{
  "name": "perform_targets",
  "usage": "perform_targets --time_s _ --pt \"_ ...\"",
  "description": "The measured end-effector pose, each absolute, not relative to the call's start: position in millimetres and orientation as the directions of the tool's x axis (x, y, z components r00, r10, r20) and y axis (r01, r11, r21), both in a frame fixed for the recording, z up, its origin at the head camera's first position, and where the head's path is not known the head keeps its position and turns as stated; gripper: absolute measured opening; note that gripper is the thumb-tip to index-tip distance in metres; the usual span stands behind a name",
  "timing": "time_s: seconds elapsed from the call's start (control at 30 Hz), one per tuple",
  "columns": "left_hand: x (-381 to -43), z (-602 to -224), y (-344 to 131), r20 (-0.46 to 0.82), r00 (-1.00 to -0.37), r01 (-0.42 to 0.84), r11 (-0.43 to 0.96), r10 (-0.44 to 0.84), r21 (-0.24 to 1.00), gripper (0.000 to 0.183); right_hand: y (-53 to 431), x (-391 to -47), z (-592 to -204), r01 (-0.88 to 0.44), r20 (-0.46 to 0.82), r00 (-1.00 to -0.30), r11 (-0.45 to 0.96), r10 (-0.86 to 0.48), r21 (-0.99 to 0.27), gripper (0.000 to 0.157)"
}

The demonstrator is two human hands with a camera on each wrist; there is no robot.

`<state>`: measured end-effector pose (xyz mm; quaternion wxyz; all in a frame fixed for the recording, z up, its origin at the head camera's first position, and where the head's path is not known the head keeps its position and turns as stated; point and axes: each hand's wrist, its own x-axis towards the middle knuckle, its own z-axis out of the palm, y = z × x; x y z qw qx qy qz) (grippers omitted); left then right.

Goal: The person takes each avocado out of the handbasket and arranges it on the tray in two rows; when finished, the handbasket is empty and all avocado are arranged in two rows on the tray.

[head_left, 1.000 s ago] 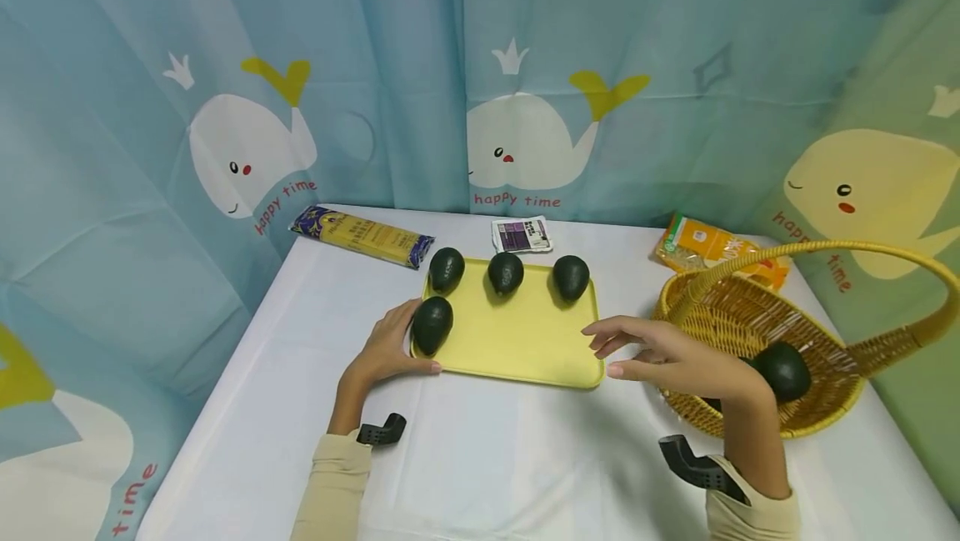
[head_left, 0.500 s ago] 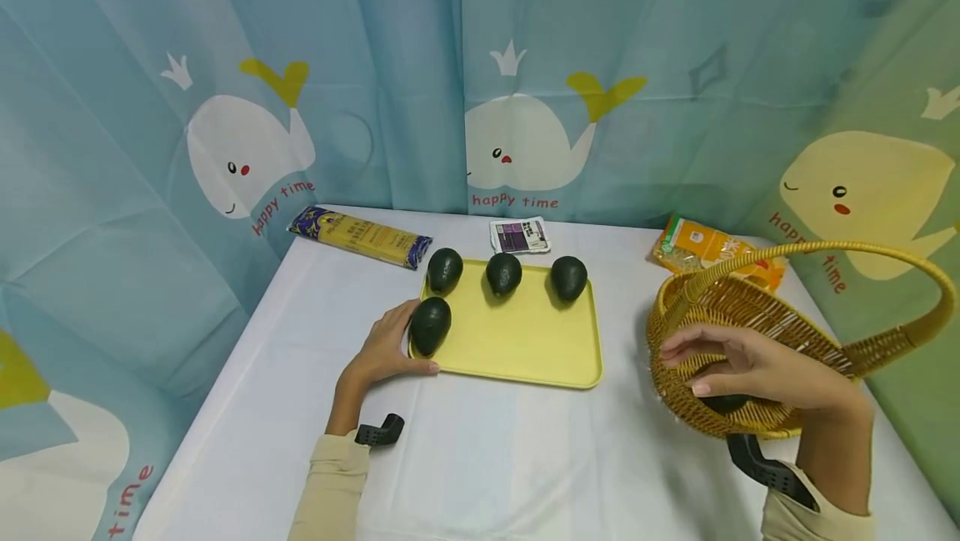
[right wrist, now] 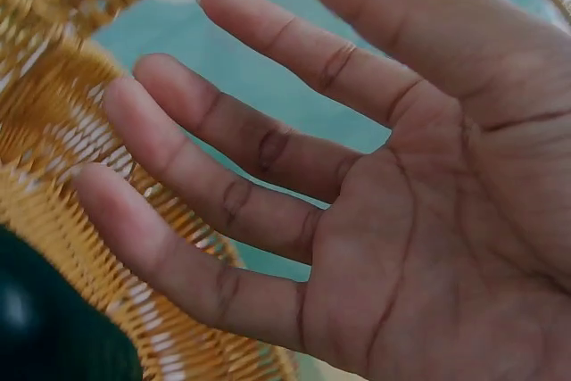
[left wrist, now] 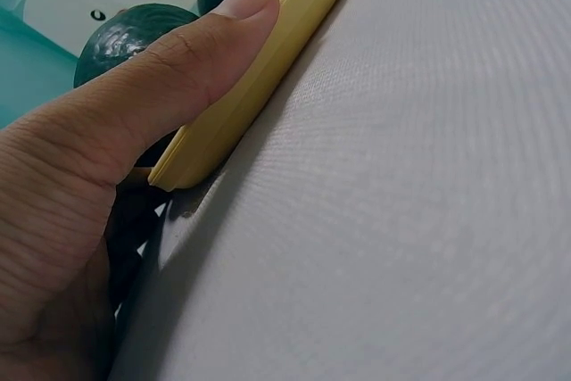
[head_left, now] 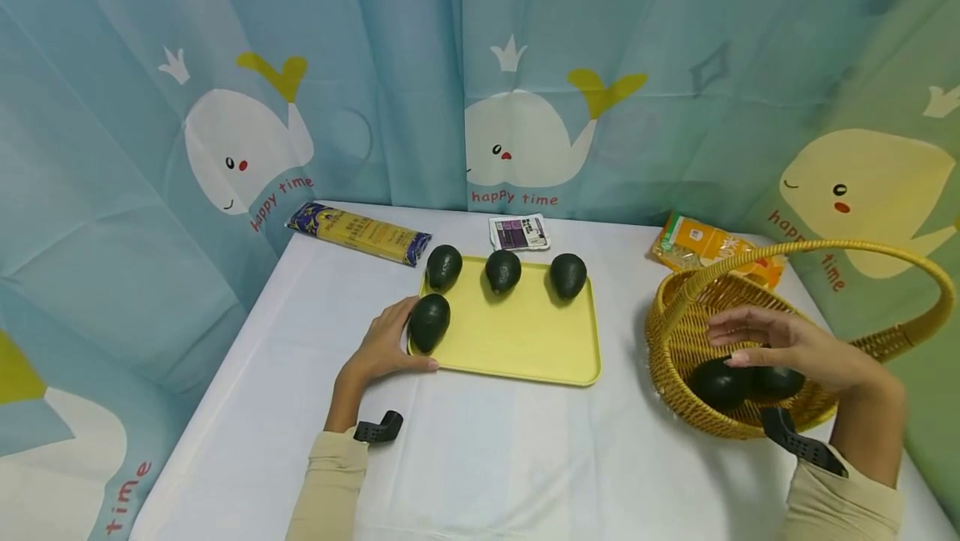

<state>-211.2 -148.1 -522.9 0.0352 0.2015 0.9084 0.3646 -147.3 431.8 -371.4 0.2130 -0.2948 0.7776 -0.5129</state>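
Observation:
My left hand [head_left: 386, 344] holds the front left corner of a yellow tray [head_left: 517, 341], its thumb along the front rim and its fingers by the left side. Beside those fingers lies a dark green avocado [head_left: 430, 323] on the tray. Along the tray's back edge sit a left avocado [head_left: 444, 267], a middle avocado [head_left: 502, 272] and a right avocado [head_left: 567, 276]. Over the wicker basket [head_left: 675, 391] is my right hand [head_left: 802, 349], fingers apart and palm bare in the right wrist view. Below it, two avocados [head_left: 718, 383] show in the basket, partly covered by the hand.
A yellow and blue packet [head_left: 360, 232] lies at the back left, and a small white and purple pouch [head_left: 519, 232] behind the tray. An orange packet [head_left: 712, 247] rests behind the basket, whose tall handle [head_left: 840, 246] arches over it. A printed curtain [head_left: 420, 91] hangs behind the table.
My right hand has moved rightward from beside the tray's right edge to above the basket, so both avocados in it now show. The left hand and the tray stay in place.

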Motion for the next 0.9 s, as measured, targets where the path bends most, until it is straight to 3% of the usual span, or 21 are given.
perform_targets --time_s 0.23,0.67,0.9 --pt "-213 -520 -148 0.097 -0.915 0.35 0.65 0.392 0.675 0.118 448 -166 -382 -0.244 -0.045 -0.671 0.277 -0.74 -0.929 0.043" --pt "-211 -521 -148 0.088 -0.918 0.341 0.659 0.386 0.67 0.118 448 -181 -391 -0.144 -0.218 -0.62 0.382 -0.754 -0.913 0.04" --pt "-210 -522 -148 0.09 -0.917 0.345 0.663 0.388 0.664 0.117 445 -181 -395 -0.12 -0.242 -0.599 0.385 -0.763 -0.915 0.038"
